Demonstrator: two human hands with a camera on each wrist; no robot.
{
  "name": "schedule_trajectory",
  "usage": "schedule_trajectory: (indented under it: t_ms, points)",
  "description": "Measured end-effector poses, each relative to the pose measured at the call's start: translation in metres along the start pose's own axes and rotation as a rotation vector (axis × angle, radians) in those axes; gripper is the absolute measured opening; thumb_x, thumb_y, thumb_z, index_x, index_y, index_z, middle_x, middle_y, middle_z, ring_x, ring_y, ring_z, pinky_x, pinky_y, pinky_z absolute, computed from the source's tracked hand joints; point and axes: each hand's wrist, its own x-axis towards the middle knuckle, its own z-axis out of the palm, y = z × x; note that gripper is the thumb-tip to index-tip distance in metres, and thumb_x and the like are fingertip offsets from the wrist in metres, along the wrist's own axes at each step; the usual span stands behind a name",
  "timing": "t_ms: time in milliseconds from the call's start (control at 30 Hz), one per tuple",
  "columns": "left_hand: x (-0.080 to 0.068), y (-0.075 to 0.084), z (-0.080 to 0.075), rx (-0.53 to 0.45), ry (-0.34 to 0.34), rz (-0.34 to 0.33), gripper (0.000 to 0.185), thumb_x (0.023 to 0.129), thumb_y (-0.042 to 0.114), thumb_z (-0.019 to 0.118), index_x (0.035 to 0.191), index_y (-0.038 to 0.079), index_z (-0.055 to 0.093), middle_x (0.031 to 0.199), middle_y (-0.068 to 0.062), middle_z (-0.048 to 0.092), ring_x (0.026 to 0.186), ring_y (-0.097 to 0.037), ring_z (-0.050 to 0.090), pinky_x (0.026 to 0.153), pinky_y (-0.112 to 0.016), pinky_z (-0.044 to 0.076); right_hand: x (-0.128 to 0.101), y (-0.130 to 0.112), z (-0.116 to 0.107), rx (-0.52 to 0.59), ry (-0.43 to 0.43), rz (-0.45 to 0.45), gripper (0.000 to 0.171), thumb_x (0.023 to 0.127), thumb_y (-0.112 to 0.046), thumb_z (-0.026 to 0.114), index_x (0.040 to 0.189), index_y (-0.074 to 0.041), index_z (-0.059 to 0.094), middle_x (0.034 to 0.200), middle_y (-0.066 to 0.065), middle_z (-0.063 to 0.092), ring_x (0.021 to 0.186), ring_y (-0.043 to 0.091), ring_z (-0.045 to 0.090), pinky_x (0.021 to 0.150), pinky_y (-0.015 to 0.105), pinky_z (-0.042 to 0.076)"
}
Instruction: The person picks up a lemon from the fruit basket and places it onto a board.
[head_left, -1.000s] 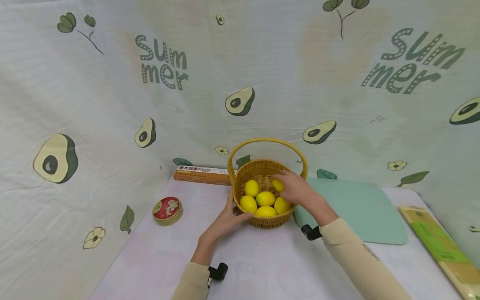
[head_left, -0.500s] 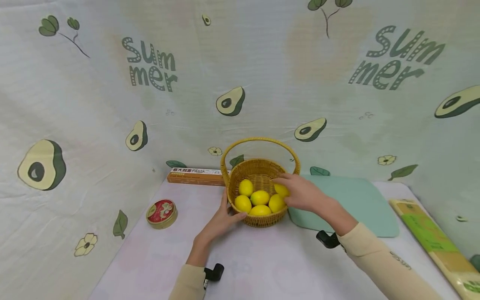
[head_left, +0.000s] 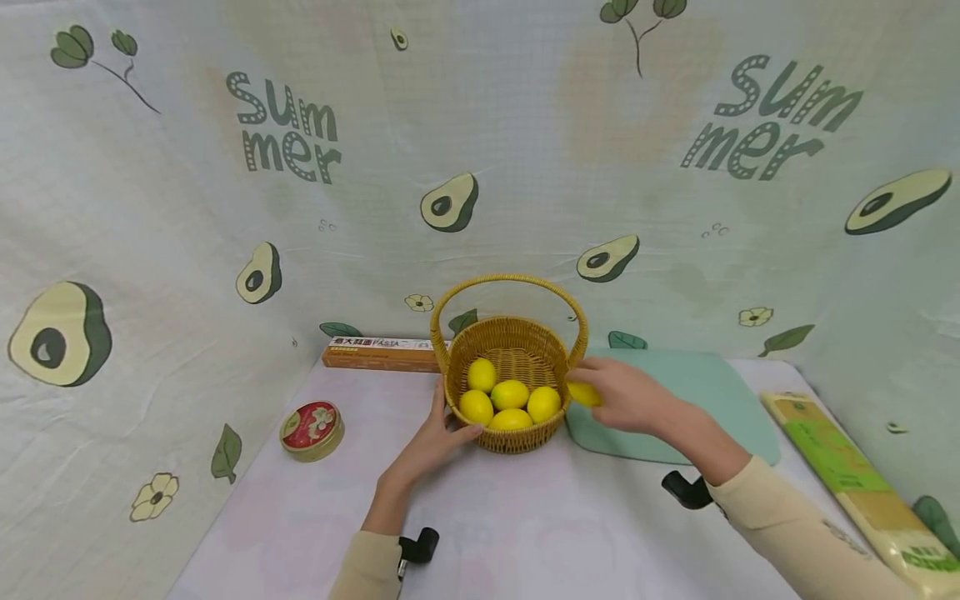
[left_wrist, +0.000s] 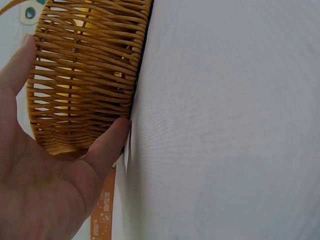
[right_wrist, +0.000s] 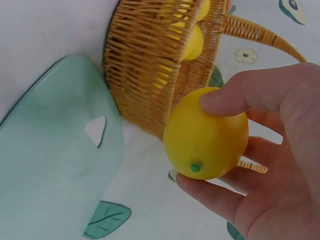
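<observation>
A wicker basket (head_left: 510,433) with a hoop handle stands mid-table and holds several yellow lemons (head_left: 510,394). My left hand (head_left: 442,427) cups the basket's left wall (left_wrist: 85,75), thumb and fingers curved against the weave. My right hand (head_left: 626,396) is just right of the basket, above the near edge of a green cutting board (head_left: 705,392). It grips one yellow lemon (right_wrist: 206,134) between thumb and fingers; in the head view only the lemon's (head_left: 582,393) left tip shows past the fingers.
A round red tin (head_left: 311,429) sits at the left. An orange pasta box (head_left: 378,353) lies against the back cloth. A long green-and-yellow packet (head_left: 855,475) lies along the right edge. Avocado-print cloth walls close in three sides.
My right hand has lifted a lemon out of the basket and carried it right, past the rim and over the cutting board. My left hand stays on the basket.
</observation>
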Motion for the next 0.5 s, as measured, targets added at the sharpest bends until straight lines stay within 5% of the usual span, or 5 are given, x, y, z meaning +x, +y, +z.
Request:
schedule_trajectory:
  t_ms: [233, 500]
  points:
    - [0.0, 0.0, 0.001, -0.001, 0.005, -0.014, 0.112, 0.087, 0.044, 0.075, 0.155, 0.046, -0.014, 0.169, 0.001, -0.006, 0.15, -0.044, 0.025, 0.119, -0.065, 0.019, -0.005, 0.02, 0.007, 0.008, -0.028, 0.002, 0.051, 0.077, 0.005, 0.062, 0.124, -0.013, 0.069, 0.115, 0.004, 0.066, 0.087, 0.015, 0.056, 0.072, 0.031, 0.048]
    - [0.001, 0.001, 0.0, -0.026, 0.003, -0.022, 0.113, 0.089, 0.033, 0.076, 0.158, 0.035, -0.014, 0.169, -0.005, -0.005, 0.149, -0.047, 0.024, 0.118, -0.067, 0.018, -0.009, 0.06, 0.024, 0.073, -0.048, 0.078, 0.052, 0.076, 0.006, 0.062, 0.126, -0.008, 0.066, 0.125, 0.011, 0.065, 0.106, 0.027, 0.061, 0.092, 0.048, 0.053]
